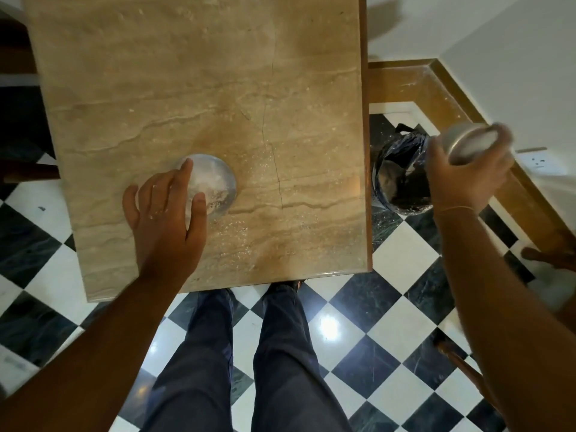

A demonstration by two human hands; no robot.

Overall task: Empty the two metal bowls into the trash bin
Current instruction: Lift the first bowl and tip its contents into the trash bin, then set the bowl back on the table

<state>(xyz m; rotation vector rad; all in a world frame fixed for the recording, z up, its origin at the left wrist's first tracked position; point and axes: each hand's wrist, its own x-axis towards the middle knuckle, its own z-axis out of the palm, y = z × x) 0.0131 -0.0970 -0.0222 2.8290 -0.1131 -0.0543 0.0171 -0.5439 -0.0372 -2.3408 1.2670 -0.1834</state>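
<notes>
One metal bowl [215,185] with white grainy residue stands on the marble table [193,88], near its front. My left hand [165,210] lies over the bowl's left side, fingers spread and touching its rim. My right hand [458,179] grips a second metal bowl [473,144], blurred and tilted on its side, just right of and above the trash bin [402,176]. The bin is lined with a dark bag and stands on the floor beside the table's right edge.
White crumbs are scattered on the table right of the bowl. The floor is black and white checkered tile. A wooden skirting and white wall corner run behind the bin, with a wall socket [539,159]. A wooden chair part [461,366] shows at lower right.
</notes>
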